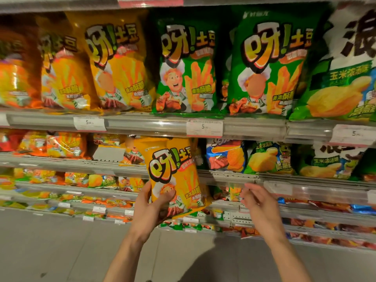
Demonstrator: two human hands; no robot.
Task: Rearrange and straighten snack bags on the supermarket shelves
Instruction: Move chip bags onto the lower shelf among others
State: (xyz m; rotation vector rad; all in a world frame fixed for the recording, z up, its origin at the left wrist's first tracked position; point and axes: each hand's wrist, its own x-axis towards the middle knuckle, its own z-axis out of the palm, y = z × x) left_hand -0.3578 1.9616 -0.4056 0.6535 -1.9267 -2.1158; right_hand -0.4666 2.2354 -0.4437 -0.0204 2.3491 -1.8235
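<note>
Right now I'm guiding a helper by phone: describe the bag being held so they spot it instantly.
Start at the top shelf, with its row of yellow and green bags. Just under its edge, the left hand grips a yellow bag by its bottom. It alone is off the shelves, tilted in the air in front of them, while the right hand holds nothing.
</note>
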